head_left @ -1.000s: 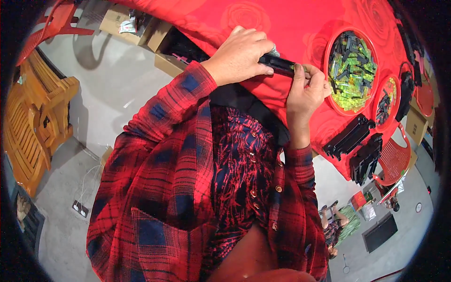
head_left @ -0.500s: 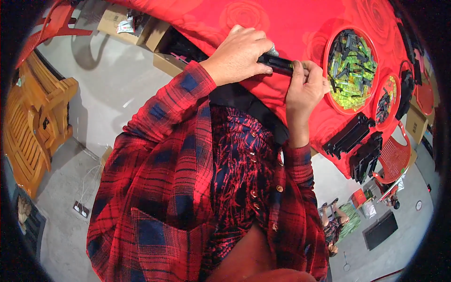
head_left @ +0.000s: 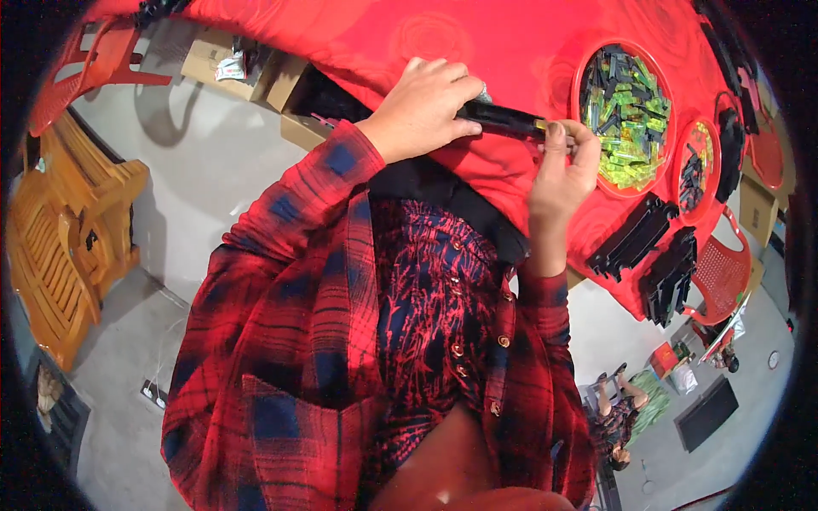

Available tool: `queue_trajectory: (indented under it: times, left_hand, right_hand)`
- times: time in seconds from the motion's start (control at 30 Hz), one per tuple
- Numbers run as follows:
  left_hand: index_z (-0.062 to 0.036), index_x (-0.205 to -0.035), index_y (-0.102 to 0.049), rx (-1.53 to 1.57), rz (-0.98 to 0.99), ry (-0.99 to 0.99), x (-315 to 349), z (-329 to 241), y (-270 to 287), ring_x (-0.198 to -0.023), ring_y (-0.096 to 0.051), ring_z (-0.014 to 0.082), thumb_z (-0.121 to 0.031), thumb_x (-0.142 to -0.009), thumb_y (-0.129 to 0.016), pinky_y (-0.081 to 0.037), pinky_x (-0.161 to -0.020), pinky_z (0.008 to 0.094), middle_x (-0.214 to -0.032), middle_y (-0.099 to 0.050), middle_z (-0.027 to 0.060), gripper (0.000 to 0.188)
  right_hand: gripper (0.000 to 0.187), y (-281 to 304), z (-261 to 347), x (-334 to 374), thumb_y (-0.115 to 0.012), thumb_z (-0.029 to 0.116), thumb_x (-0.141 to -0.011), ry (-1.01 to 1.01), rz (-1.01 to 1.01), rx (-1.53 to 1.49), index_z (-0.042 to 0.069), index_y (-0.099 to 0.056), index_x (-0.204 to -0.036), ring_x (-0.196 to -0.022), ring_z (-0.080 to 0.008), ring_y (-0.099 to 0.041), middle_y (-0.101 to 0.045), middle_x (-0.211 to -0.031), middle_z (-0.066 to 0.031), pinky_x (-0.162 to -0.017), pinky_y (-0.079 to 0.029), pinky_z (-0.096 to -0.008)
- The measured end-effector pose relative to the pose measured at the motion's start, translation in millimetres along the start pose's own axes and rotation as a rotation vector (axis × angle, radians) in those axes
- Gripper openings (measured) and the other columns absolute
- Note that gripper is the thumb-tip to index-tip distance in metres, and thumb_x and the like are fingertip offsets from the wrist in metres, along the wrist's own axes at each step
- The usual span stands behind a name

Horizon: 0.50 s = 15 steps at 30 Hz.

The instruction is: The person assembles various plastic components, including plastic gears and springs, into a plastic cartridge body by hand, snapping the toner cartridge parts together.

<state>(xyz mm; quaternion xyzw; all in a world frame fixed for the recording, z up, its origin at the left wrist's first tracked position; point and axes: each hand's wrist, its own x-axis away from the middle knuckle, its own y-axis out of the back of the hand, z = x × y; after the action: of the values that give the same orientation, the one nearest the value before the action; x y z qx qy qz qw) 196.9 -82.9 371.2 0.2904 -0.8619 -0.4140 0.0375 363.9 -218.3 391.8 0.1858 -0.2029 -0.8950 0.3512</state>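
Observation:
Above the near edge of the red tablecloth (head_left: 520, 43), my left hand (head_left: 426, 111) is closed around one end of a long, narrow black plastic strip (head_left: 503, 117). A bit of something silvery (head_left: 485, 95) shows beside that hand's fingers. At the strip's right end, my right hand (head_left: 564, 166) has thumb and fingers pinched together. A small yellow piece (head_left: 540, 125) shows between the strip's end and these fingertips; the fingers partly hide it. To the right of this hand lies a large red bowl (head_left: 577, 102), heaped with small yellow-green and black plastic pieces.
A smaller red bowl (head_left: 717, 157) of little parts lies further right. Stacked long black parts (head_left: 635, 238) and more black parts (head_left: 671, 277) lie at the table's right edge, near a red chair (head_left: 720, 277). Cardboard boxes (head_left: 204, 64) and a wooden bench (head_left: 72, 221) stand left.
My right hand has shifted slightly right and down along the strip's end, and a yellow piece now shows there. My left hand keeps its hold. The whole view has shifted a little.

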Motion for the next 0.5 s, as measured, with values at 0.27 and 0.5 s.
queue_trajectory:
  times: [0.27, 0.5]
  left_hand:
    - [-0.0138, -0.106, -0.063, -0.104, 0.18, -0.195, -18, 10, 24, -0.105, -0.054, 0.0287, -0.015, -0.073, -0.078, -0.038, -0.093, 0.047, -0.103, -0.059, 0.0037, 0.036]
    - [-0.0192, -0.131, -0.058, -0.18, -0.176, -0.207, -47, 10, 14, -0.12, -0.052, 0.0326, -0.007, -0.075, -0.074, -0.039, -0.103, 0.047, -0.122, -0.06, 0.009, 0.059]
  right_hand:
    - [0.017, 19, -5, 1, -0.058, 0.012, -0.102, -0.026, -0.035, -0.197, -0.001, -0.055, -0.111, -0.078, -0.0114, -0.056, -0.064, -0.097, -0.0085, -0.074, -0.051, -0.0263]
    - [0.017, 7, -15, 18, -0.056, 0.013, -0.102, -0.273, 0.12, -0.452, -0.002, -0.052, -0.111, -0.09, -0.0167, -0.065, -0.065, -0.102, -0.0113, -0.083, -0.054, -0.0295]
